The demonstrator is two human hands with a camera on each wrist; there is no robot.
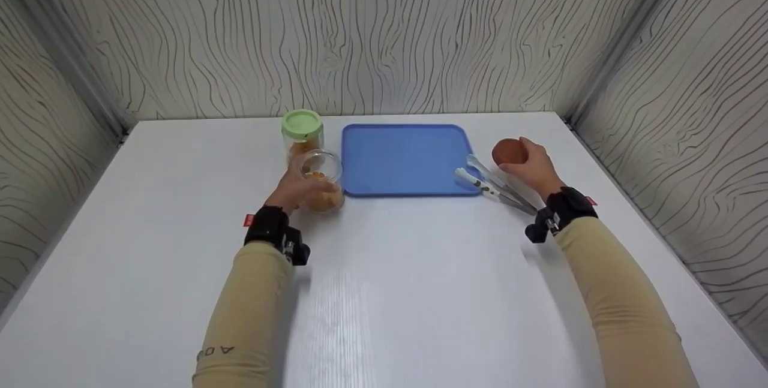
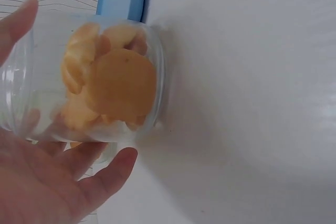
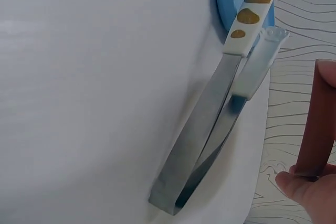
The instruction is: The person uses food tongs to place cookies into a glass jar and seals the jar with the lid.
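Note:
My left hand grips a clear open jar from its left side, beside the near left corner of the blue tray. Inside the jar lie several light-brown, biscuit-like pieces. My right hand holds a round reddish-brown lid by its edge, thumb and fingers on opposite sides, right of the tray. In the right wrist view the lid shows nearly edge-on. Metal tongs with white, brown-spotted tips lie below that hand, their tips over the tray's right edge.
A second jar with a green lid stands behind the left hand, with brown pieces inside. The blue tray lies at the back middle of the white table. Patterned panels enclose the back and sides.

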